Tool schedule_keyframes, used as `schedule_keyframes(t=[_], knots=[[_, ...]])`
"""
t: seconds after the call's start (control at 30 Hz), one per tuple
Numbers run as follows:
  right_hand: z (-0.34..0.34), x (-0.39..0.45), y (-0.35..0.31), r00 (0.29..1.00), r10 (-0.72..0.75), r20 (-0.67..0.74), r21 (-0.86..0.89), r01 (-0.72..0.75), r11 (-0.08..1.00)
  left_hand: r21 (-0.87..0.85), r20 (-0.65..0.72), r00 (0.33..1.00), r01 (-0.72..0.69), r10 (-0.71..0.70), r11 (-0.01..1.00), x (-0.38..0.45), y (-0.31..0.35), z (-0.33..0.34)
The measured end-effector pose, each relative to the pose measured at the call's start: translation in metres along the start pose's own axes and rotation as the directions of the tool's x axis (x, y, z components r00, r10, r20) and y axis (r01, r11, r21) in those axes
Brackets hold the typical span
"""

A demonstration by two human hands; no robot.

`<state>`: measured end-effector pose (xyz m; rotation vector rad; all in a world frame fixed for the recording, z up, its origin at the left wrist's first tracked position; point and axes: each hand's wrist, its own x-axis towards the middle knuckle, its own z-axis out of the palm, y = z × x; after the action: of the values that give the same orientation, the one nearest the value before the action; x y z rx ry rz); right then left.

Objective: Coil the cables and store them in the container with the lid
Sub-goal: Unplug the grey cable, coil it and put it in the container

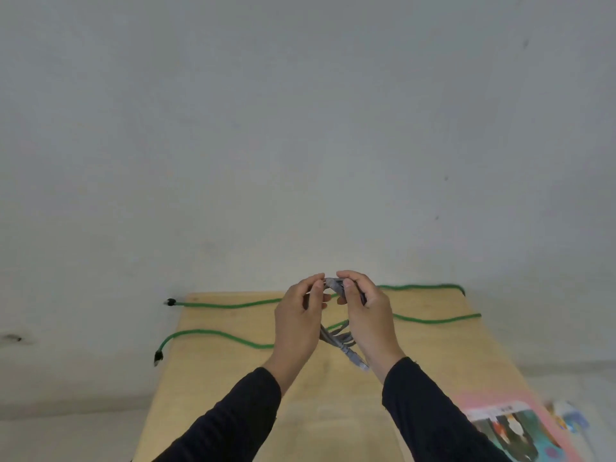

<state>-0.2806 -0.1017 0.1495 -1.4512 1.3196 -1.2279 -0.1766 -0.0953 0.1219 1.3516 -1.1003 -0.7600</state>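
Both hands are meeting above the middle of the wooden table (233,388), raised close together. The left hand (298,323) is pinching the top of a bundled grey cable (336,340) between thumb and fingertips, and the right hand (365,320) is closing its fingers around the same bundle just beside it. The grey loops are hanging down between the two palms, with a clear plug dangling below the right wrist. Beyond and beneath the hands, a green cable (216,334) is lying uncoiled across the tabletop, trailing off both sides, its dark plugs hanging over the edge to the left. Near the right forearm, a pink printed object (493,400) is resting on the table corner; what it is I cannot tell.
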Motion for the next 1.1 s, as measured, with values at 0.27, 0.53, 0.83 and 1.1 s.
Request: schedule_keyframes(t=[0.27,0.53,0.83,1.1], knots=[[0.005,-0.067,0.071,0.982,0.185,0.045,-0.102,-0.18,0.978,0.1,0.073,0.991,0.104,-0.112,0.99,-0.071,-0.07,-0.013],[-0.004,-0.118,0.114,0.909,0.392,0.141,-0.14,-0.374,0.917,0.171,0.026,0.955,0.287,-0.296,0.942,-0.138,-0.109,-0.012],[0.01,-0.12,0.142,0.825,0.528,0.201,-0.041,-0.531,0.846,0.226,-0.029,0.9,0.429,-0.434,0.875,-0.136,-0.131,-0.014],[0.022,-0.118,0.16,0.787,0.559,0.26,-0.115,-0.55,0.828,0.339,-0.039,0.848,0.51,-0.529,0.791,-0.124,-0.143,-0.023]])
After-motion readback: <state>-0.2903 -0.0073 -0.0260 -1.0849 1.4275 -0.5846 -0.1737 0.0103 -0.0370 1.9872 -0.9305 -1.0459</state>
